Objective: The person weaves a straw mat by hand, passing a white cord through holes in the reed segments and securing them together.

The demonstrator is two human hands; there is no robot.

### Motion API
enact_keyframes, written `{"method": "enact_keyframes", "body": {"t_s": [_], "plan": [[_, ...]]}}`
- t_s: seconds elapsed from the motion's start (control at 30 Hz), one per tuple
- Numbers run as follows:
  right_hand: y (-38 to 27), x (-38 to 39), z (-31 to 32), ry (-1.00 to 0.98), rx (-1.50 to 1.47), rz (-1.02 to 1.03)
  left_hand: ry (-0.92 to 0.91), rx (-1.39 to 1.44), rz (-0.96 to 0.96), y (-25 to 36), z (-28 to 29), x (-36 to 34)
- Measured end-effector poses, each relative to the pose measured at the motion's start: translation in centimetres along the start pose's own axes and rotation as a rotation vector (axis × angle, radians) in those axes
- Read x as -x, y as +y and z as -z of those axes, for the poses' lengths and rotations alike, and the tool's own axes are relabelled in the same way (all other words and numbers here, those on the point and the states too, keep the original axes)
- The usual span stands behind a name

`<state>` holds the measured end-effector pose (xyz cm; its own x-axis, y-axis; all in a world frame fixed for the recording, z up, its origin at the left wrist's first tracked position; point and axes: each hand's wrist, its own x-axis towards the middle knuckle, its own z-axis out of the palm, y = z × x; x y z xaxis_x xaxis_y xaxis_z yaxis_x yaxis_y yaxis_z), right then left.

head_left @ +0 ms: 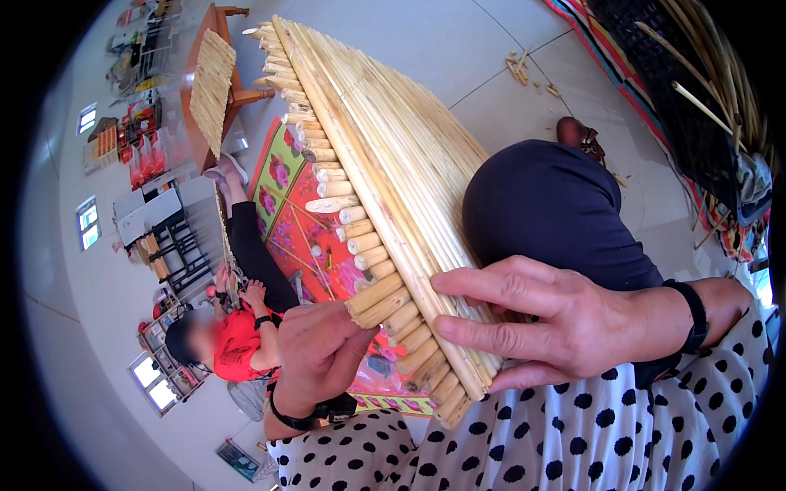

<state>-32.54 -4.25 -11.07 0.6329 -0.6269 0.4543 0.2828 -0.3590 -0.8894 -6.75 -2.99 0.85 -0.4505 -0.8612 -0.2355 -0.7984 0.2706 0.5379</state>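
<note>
A long panel of pale bamboo sticks [385, 155], bound side by side with a crossbar along one edge, lies across my lap and runs away toward the upper left. My left hand [319, 352] pinches the end of one stick at the panel's near left edge. My right hand [557, 323] lies flat on the near end of the panel, fingers spread over the sticks and thumb under the edge. A dark wristband sits on each wrist. My knee in dark cloth [548, 204] rises to the right of the panel.
Another person in a red top [237, 344] sits on a flowered mat [291, 204] on the grey floor at left. A second stick panel [211, 86] rests on a wooden table. A dark crate with long sticks [688, 90] stands at upper right; stick offcuts [524, 69] lie on the floor.
</note>
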Motion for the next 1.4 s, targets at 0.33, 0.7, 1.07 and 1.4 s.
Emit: {"method": "enact_keyframes", "body": {"t_s": [0.33, 0.7, 1.07, 1.4], "plan": [[-0.1, 0.1, 0.1, 0.019, -0.02, -0.029, 0.046, -0.007, -0.055, -0.4, -0.7, -0.4], [0.1, 0.1, 0.0, 0.036, -0.044, -0.026, -0.01, 0.012, -0.104, -0.3, -0.4, -1.4], [0.1, 0.1, -0.2, 0.023, -0.053, -0.033, 0.01, 0.017, -0.139, -0.2, -0.9, -1.9], [0.3, 0.0, -0.1, 0.024, -0.018, 0.003, -0.094, -0.074, -0.089, 0.7, 0.0, -1.9]]}}
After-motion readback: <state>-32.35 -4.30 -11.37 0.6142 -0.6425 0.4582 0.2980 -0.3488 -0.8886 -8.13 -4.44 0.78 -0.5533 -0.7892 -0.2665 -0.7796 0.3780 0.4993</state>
